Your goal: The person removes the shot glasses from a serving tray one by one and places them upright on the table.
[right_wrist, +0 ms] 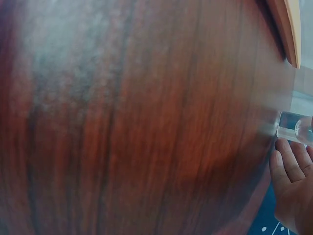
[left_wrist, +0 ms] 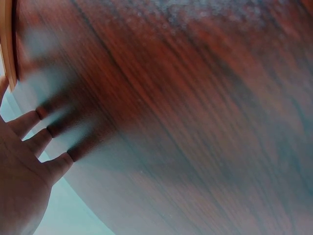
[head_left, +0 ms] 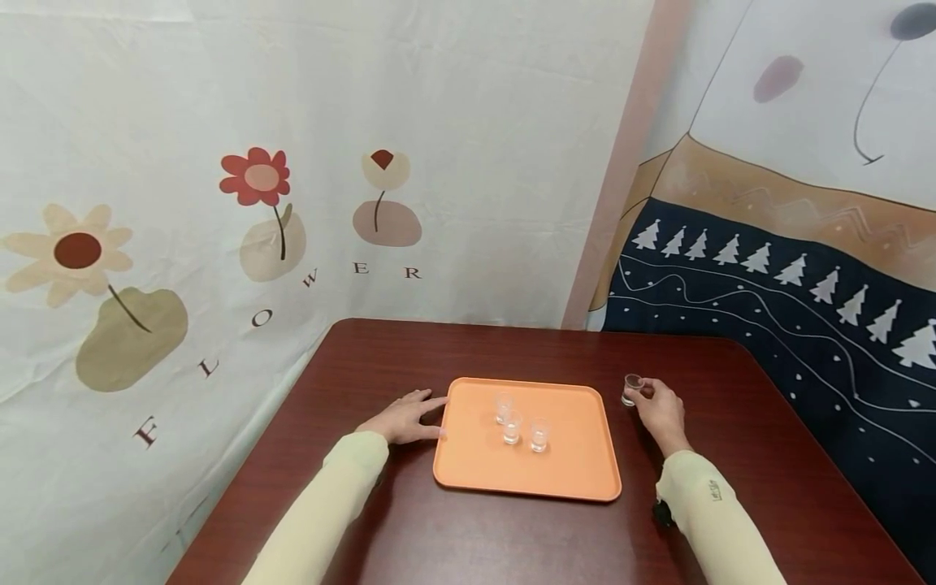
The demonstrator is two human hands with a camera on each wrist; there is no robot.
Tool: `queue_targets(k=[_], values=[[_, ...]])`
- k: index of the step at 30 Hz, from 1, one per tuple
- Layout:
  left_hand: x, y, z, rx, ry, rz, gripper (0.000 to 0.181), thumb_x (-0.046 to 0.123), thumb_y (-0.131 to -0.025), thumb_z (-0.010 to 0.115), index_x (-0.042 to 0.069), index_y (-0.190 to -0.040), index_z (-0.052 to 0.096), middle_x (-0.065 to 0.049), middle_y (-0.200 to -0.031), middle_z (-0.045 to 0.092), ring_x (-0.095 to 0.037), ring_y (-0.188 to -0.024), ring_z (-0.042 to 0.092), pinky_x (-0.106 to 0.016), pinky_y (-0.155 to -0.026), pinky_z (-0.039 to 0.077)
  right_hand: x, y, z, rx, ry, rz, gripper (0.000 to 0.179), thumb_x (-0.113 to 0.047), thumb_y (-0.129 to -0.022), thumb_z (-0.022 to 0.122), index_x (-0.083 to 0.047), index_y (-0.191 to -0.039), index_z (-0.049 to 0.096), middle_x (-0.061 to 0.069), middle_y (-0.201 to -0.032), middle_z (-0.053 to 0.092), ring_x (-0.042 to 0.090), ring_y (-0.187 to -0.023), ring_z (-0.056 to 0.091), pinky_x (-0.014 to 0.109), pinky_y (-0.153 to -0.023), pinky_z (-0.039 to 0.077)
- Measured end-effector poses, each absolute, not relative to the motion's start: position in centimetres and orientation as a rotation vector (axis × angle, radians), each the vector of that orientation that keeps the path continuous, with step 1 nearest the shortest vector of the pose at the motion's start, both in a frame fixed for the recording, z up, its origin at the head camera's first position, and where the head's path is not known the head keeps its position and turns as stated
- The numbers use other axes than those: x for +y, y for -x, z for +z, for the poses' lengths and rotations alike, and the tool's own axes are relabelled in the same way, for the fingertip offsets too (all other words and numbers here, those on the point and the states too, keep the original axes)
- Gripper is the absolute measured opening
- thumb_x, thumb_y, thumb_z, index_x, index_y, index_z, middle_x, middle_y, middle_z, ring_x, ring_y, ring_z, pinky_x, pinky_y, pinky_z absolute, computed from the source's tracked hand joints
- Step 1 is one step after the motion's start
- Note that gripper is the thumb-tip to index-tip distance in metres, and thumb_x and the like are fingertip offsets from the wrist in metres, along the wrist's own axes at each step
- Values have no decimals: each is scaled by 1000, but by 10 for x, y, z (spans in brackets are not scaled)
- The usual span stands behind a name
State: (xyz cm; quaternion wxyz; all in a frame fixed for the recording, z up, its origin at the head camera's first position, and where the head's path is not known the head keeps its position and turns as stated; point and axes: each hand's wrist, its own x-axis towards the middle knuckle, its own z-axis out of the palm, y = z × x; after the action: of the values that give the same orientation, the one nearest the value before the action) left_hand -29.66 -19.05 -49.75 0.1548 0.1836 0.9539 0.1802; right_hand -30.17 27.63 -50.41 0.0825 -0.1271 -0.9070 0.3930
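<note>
The small clear glass [head_left: 632, 388] stood on the table [head_left: 760, 455] just right of the orange tray [head_left: 578, 475]. My right hand [head_left: 661, 413] pinched it low at the side; it looked light, slippery and fragile. My left hand [head_left: 405, 418] lay open, flat against the tray's left edge. Three more glasses [head_left: 512, 426] stood on the tray.

A dark red-brown wooden table [head_left: 512, 536] stands in a corner. Behind its far left edge hangs a white cloth [head_left: 219, 122] printed with flowers [head_left: 257, 179] and the letters FLOWER. Behind its right edge hangs a second cloth [head_left: 804, 268] with a navy band of white trees.
</note>
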Motion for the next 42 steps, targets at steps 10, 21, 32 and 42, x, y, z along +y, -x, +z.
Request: queue_targets(k=[10, 21, 32, 42], values=[[-190, 296, -496, 2736, -515, 531, 75, 54, -90, 68, 25, -154, 41, -20, -159, 28, -40, -147, 19, -56, -116, 18, 277, 302, -505, -2737, 348, 1189, 50, -29, -99, 63, 6, -132, 53, 28, -124, 59, 45, -116, 50, 58, -98, 39], [-191, 296, -496, 2730, -508, 524, 76, 54, -90, 68, 24, -154, 40, -19, -159, 27, -40, -148, 18, -56, -117, 18, 281, 299, -502, -2786, 312, 1223, 70, -35, -97, 64, 8, -147, 38, 30, -133, 54, 46, -124, 47, 57, -103, 38], [-190, 295, -493, 2722, -499, 509, 77, 55, -90, 67, 25, -155, 39, -18, -160, 26, -39, -148, 18, -55, -117, 18, 279, 294, -493, -2702, 287, 1270, 87, -47, -94, 66, 5, -154, 27, 30, -148, 41, 43, -135, 41, 55, -107, 37], [-191, 295, -495, 2726, -512, 527, 77, 55, -90, 67, 25, -154, 39, -19, -160, 26, -39, -148, 17, -56, -117, 17, 276, 290, -476, -2576, 198, 1227, 80, -40, -95, 67, 2, -154, 31, 30, -154, 29, 46, -141, 28, 58, -112, 26]])
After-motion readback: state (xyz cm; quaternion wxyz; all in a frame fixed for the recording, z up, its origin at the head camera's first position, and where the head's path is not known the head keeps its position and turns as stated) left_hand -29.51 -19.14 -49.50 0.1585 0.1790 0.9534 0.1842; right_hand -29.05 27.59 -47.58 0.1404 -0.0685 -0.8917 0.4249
